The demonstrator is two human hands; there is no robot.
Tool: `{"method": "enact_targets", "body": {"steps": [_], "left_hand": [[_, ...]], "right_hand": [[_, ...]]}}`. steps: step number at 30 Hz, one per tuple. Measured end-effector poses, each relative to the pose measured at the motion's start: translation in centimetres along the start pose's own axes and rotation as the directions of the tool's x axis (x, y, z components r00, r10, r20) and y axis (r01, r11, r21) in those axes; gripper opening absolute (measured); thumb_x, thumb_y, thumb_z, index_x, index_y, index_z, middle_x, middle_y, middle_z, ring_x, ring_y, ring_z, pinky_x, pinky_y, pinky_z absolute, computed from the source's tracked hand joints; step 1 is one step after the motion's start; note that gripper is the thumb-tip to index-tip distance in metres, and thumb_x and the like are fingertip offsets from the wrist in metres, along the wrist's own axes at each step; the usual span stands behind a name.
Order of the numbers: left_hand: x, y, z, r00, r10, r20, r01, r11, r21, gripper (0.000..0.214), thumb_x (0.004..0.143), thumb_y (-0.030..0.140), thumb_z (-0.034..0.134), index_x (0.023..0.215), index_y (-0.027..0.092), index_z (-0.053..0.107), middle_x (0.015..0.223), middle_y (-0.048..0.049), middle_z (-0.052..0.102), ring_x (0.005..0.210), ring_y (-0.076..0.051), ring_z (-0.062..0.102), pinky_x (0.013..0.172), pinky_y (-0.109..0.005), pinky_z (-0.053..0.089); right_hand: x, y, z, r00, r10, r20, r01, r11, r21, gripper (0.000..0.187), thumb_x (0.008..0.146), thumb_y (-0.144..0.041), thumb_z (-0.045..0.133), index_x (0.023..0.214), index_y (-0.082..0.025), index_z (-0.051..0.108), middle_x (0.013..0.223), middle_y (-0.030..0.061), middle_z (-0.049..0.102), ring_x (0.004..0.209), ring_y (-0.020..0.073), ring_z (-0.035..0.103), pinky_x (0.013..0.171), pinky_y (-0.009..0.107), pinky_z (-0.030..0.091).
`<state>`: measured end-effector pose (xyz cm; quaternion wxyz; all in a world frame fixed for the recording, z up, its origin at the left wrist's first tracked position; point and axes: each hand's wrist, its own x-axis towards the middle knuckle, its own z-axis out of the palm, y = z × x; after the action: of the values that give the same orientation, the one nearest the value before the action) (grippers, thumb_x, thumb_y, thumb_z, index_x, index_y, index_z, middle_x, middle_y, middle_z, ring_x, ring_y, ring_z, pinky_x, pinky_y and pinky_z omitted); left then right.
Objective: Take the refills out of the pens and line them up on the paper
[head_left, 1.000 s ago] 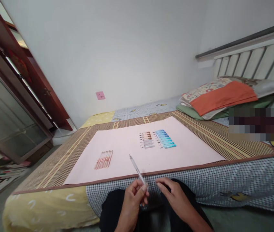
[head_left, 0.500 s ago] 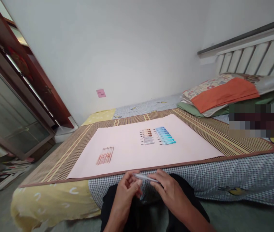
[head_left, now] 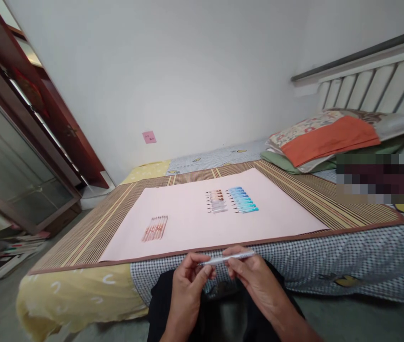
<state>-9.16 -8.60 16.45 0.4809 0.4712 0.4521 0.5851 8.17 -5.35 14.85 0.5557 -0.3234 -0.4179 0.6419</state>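
A slim whitish pen (head_left: 219, 260) lies across both hands, nearly level, in front of the bed edge. My left hand (head_left: 190, 281) pinches its left end between thumb and fingers. The fingers of my right hand (head_left: 251, 273) grip its middle, and the right end passes over that hand. Beyond them, on a pale pink sheet (head_left: 184, 204), lies a row of blue-to-turquoise pens (head_left: 242, 199). Left of that row are brown and grey pens (head_left: 216, 201), dark tips pointing left. Farther left sits a tight group of thin clear sticks with reddish-brown markings (head_left: 155, 229); their exact kind is unclear.
The sheet rests on a striped mat (head_left: 91, 228) over a bed with a checked cover (head_left: 344, 256). Pillows (head_left: 333, 140) are stacked at the right by the headboard (head_left: 376, 88). A wall rises behind; books (head_left: 13, 259) lie on the floor at left.
The pen has turned from sloping down rightward to nearly level, its right end now rising over my right hand. My right fingers have shifted along it; the laid-out pens have not moved.
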Motion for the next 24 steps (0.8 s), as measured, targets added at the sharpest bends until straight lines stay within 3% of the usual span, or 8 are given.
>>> {"method": "enact_targets", "body": {"steps": [6,11,14,17,20,22,24], "left_hand": [[-0.6,-0.7,0.8,0.994,0.057,-0.089,-0.048,0.994,0.097,0.034,0.077,0.044,0.084,0.097,0.019,0.073,0.088,-0.0058,0.075,0.078,-0.019,0.067,0.072,-0.028,0.052],[-1.0,0.0,1.1,0.995,0.045,-0.088,-0.023,0.972,0.232,0.035,0.079,0.053,0.080,0.087,0.019,0.075,0.063,-0.0028,0.069,0.060,-0.018,0.062,0.060,-0.028,0.050],[-1.0,-0.2,1.3,0.998,-0.009,-0.064,0.021,0.981,0.192,0.049,0.082,0.066,0.071,0.071,0.018,0.069,0.055,-0.0028,0.065,0.047,-0.015,0.055,0.050,-0.025,0.043],[-0.8,-0.7,1.2,0.990,-0.133,-0.040,0.137,0.985,0.103,0.064,0.083,0.076,0.061,0.059,0.018,0.062,0.043,-0.0019,0.055,0.037,-0.011,0.044,0.041,-0.023,0.030],[-0.4,-0.9,1.0,0.976,-0.216,0.025,0.217,0.976,-0.033,0.065,0.085,0.077,0.057,0.078,0.014,0.071,0.050,-0.0026,0.060,0.039,-0.011,0.048,0.042,-0.023,0.029],[-0.3,-0.8,0.8,0.978,-0.199,0.066,0.206,0.970,-0.128,0.059,0.080,0.070,0.070,0.101,0.015,0.071,0.065,-0.0025,0.068,0.047,-0.012,0.055,0.046,-0.023,0.037],[-0.2,-0.6,0.8,0.983,-0.161,0.083,0.173,0.971,-0.167,0.055,0.071,0.056,0.086,0.107,0.018,0.068,0.076,-0.0014,0.071,0.054,-0.012,0.059,0.053,-0.023,0.044]], "right_hand": [[0.0,0.7,1.5,0.996,-0.045,-0.079,0.047,0.999,0.023,0.041,0.070,-0.056,0.088,0.079,-0.018,0.073,0.065,-0.0017,0.060,0.062,0.0132,0.053,0.062,0.027,0.043],[0.0,0.6,1.1,0.992,-0.109,-0.065,0.101,0.989,-0.110,0.043,0.073,-0.058,0.084,0.076,-0.017,0.073,0.061,-0.0017,0.057,0.060,0.0137,0.051,0.060,0.028,0.043],[-0.4,0.2,1.1,0.991,-0.124,-0.048,0.112,0.973,-0.203,0.045,0.074,-0.062,0.081,0.080,-0.017,0.074,0.059,-0.0015,0.056,0.057,0.0143,0.051,0.057,0.028,0.043],[-0.7,-0.2,1.1,0.991,-0.134,-0.013,0.127,0.959,-0.253,0.046,0.075,-0.062,0.079,0.085,-0.018,0.076,0.058,-0.0009,0.058,0.056,0.0149,0.052,0.056,0.028,0.044],[-0.6,0.0,0.8,0.989,-0.145,-0.006,0.138,0.950,-0.280,0.045,0.075,-0.062,0.079,0.083,-0.018,0.076,0.057,-0.0008,0.057,0.055,0.0142,0.051,0.054,0.027,0.043],[-0.4,0.3,0.5,0.989,-0.147,-0.026,0.133,0.946,-0.295,0.045,0.075,-0.062,0.078,0.082,-0.017,0.076,0.057,-0.0009,0.057,0.054,0.0137,0.050,0.053,0.026,0.041],[-0.2,0.5,0.4,0.988,-0.144,-0.053,0.122,0.946,-0.300,0.046,0.075,-0.062,0.078,0.082,-0.018,0.076,0.059,-0.0008,0.057,0.055,0.0138,0.050,0.053,0.026,0.042]]}}
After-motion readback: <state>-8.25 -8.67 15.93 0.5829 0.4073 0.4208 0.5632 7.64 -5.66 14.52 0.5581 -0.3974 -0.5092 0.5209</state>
